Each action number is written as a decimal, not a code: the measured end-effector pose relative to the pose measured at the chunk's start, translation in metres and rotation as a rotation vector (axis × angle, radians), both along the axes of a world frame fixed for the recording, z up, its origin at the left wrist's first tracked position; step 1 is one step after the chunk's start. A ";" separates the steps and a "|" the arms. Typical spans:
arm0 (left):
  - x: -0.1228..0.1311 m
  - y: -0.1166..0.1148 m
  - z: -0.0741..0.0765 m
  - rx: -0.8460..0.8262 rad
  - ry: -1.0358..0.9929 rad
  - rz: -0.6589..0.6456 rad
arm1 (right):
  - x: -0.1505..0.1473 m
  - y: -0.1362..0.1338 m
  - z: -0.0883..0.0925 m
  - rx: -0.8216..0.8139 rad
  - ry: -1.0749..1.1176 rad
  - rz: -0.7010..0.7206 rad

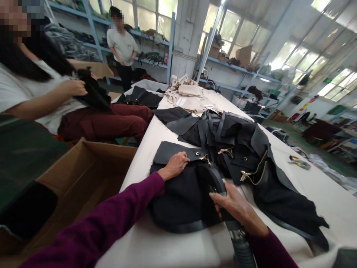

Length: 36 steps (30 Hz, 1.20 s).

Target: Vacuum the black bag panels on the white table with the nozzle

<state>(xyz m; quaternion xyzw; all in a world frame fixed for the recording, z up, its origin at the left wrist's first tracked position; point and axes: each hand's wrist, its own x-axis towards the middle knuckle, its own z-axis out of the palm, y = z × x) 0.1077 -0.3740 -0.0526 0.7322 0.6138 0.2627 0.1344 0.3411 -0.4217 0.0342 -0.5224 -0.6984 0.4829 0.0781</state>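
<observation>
Black fabric piece (178, 201), one, flat on our counter (290, 145); our left hand (177, 165) pinches its smooth upper band (169, 152), seemingly to steady it; our right hand (234, 204) grips a hosed black tool (215, 178), apparently to control it. Appearance: matte, soft, lower edge rounded, gold-toned fitting (205, 158) up top. Beyond: heaped black pieces (237, 130), pale cloth (191, 91).

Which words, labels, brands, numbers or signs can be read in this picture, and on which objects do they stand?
No text can be read.
Red-and-yellow panel, right background: too small and blurred.
White short-sleeved shirt of the standing person: any mark is too small.
Black, curved tool in the right hand: no readable lettering.
Black fabric under the left hand: none seen.
</observation>
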 end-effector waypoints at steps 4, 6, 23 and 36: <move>-0.011 0.003 -0.003 -0.049 -0.147 -0.020 | -0.009 0.013 0.001 0.041 0.008 0.023; -0.014 0.000 0.000 -0.113 -0.257 -0.074 | -0.009 0.019 0.003 0.038 0.045 0.031; -0.015 -0.003 -0.011 -0.439 -0.842 -0.114 | 0.016 0.036 -0.002 -0.050 0.087 0.026; -0.010 -0.016 -0.001 -0.434 -0.794 -0.278 | 0.022 0.081 -0.027 -0.217 0.323 -0.037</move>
